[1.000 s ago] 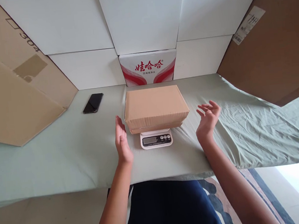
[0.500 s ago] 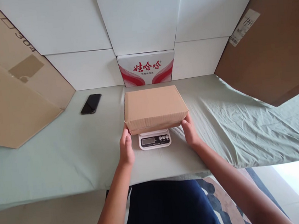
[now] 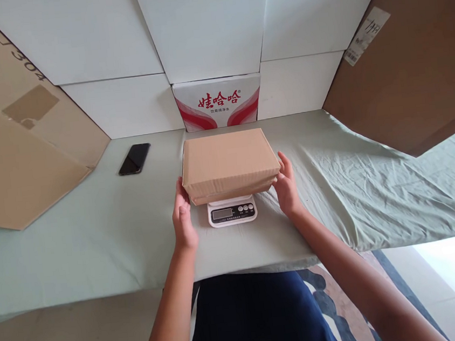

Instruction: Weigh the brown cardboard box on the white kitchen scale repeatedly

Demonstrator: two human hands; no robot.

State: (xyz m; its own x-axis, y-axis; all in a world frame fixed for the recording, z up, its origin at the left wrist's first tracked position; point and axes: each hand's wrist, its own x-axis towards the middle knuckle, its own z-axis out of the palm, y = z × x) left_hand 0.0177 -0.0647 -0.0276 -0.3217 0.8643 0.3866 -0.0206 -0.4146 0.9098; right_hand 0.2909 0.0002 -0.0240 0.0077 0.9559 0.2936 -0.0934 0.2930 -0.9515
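Both hands — left [image 3: 182,218], right [image 3: 286,188] — grip box [image 3: 229,162] on scale [image 3: 232,212]

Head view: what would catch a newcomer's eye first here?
A brown box sits on a small white scale mid-table, with the left hand and right hand pressed to its two ends. Behind it stands a red-and-white carton, and a black phone lies to the left.

A black phone [image 3: 134,158] lies on a green-sheeted surface [image 3: 96,233]. A red-and-white carton [image 3: 218,102] stands behind, with brown cardboard sheets [image 3: 13,139] leaning either side.
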